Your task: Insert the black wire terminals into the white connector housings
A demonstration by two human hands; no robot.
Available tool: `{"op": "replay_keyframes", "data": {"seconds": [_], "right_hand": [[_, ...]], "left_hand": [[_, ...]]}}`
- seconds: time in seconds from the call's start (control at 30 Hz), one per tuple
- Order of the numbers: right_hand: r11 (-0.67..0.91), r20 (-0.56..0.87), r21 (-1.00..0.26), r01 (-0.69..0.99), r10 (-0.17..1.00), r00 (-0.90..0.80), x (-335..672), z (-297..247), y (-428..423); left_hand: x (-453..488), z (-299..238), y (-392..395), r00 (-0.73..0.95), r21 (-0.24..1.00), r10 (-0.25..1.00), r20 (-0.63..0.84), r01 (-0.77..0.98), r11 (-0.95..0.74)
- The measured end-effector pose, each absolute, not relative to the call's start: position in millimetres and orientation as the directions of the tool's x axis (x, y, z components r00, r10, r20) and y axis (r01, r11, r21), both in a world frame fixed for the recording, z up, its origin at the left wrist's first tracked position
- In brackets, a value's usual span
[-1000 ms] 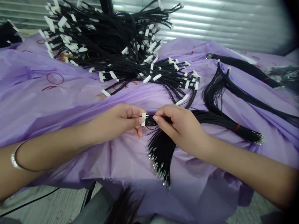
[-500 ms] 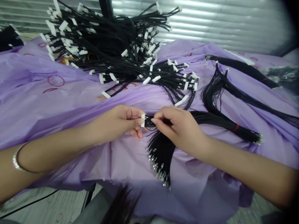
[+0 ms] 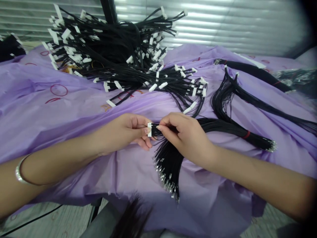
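Observation:
A small white connector housing [image 3: 149, 129] is pinched between the thumb and fingers of my left hand [image 3: 135, 130]. Several thin black wires [image 3: 155, 130] run from its right side toward my right hand [image 3: 182, 134]. The thumb and forefinger of that hand are closed on a black wire close to the housing; the exact tip is too small to make out. Below my right hand a loose bundle of black wires [image 3: 169, 162] fans out, with silvery metal terminals at its ends. It continues behind the hand to a part tied with a red band [image 3: 247, 134].
A large heap of black cables with white connectors [image 3: 111, 46] lies at the back on the purple cloth [image 3: 81, 109]. More black wire bundles [image 3: 255, 71] lie at the right. Red rubber bands [image 3: 58, 90] are scattered at the left. Behind are window blinds [image 3: 205, 26].
The wire at the housing has gone in closer: the bright tips seen beside it earlier now sit against it. The view has shifted slightly; both hands keep their grip.

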State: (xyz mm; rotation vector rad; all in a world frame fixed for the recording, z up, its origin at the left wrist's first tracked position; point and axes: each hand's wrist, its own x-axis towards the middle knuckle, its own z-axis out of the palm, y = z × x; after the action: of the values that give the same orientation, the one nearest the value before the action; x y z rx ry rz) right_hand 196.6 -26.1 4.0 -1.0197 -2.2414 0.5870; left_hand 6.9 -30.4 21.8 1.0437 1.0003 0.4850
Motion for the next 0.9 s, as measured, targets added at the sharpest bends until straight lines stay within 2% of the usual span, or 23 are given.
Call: {"op": "replay_keyframes", "data": {"seconds": [0.37,0.6,0.77,0.9], "right_hand": [[0.599,0.257,-0.556,0.577,0.784,-0.566,191,2,-28],[0.716,0.447,-0.567,0.408,0.683,-0.578,204,16,-21],[0.690,0.355,-0.580,0.432,0.692,-0.629,207,15,-14],[0.680,0.352,-0.596,0.427,0.699,-0.622,203,12,-16]], "left_hand": [[8,17,-30,0.486,0.888,0.751,-0.447,0.138,0.439],[8,18,-32,0.499,0.890,0.749,-0.436,0.117,0.441],[9,20,-32,0.475,0.879,0.748,-0.464,0.137,0.458],[9,20,-31,0.499,0.879,0.735,-0.459,0.134,0.458]]}}
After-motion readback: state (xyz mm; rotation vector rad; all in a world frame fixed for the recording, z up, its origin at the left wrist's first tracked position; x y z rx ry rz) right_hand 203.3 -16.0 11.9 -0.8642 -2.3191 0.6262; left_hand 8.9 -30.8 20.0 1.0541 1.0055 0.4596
